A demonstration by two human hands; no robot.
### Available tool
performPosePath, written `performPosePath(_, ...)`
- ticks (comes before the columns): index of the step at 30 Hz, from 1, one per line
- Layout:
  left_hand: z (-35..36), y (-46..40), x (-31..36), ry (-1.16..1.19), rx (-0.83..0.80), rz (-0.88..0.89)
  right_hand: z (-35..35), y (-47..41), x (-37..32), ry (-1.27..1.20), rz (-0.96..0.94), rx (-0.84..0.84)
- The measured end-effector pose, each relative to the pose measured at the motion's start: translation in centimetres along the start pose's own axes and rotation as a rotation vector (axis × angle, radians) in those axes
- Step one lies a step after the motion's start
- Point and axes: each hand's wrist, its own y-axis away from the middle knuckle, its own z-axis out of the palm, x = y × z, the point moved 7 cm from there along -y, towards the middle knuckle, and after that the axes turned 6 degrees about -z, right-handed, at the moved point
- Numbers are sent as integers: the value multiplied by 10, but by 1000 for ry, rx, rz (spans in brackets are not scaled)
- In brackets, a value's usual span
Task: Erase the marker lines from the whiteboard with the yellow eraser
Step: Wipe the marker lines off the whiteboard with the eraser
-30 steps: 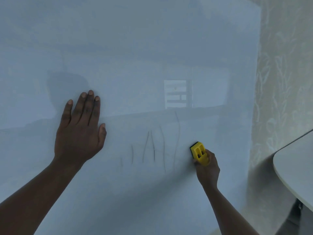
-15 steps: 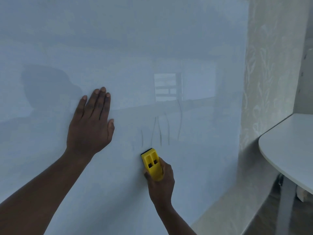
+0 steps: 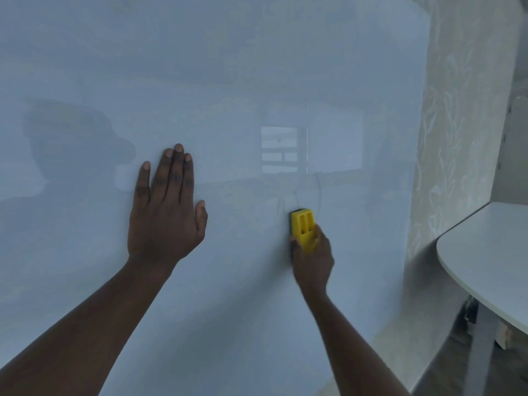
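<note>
A large whiteboard [image 3: 228, 67] fills most of the view. Faint marker lines [image 3: 319, 192] remain near its middle right, just above the yellow eraser [image 3: 303, 228]. My right hand [image 3: 313, 260] grips the eraser from below and presses it flat on the board, its top edge touching the lower ends of the lines. My left hand [image 3: 165, 212] lies flat on the board to the left, fingers together and pointing up, holding nothing.
The whiteboard's right edge meets a wall with pale patterned wallpaper [image 3: 457, 138]. A white rounded table [image 3: 485, 261] juts in at the right, close to the board's lower right corner.
The eraser swept left across the lower lines, then back right and up. The lower parts of the lines are gone; only short faint upper strokes are left. My left hand stays flat on the board.
</note>
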Motion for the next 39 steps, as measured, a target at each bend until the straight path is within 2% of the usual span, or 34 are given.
performPosePath(5, -1, 0, 2, 15, -1, -7, -13, -51, 55, 26, 217, 15)
performPosePath(10, -1, 0, 2, 0, -9, -6, -19, -87, 61, -10, 281, 22)
performPosePath(14, 0, 0, 1, -1, 11, -8, -17, -119, 30, -38, 219, 61)
performPosePath(20, 0, -1, 2, 9, 11, -15, -11, -127, -46, -33, -21, 74)
performPosePath(26, -2, 0, 1, 24, 7, -21, 17, -24, -111, -52, -412, -12)
performPosePath(32, -1, 1, 1, 20, 8, -15, 23, 48, -97, -83, -702, -219)
performPosePath(39, 0, 1, 2, -6, 9, -19, 4, 9, -80, 37, -1096, -288)
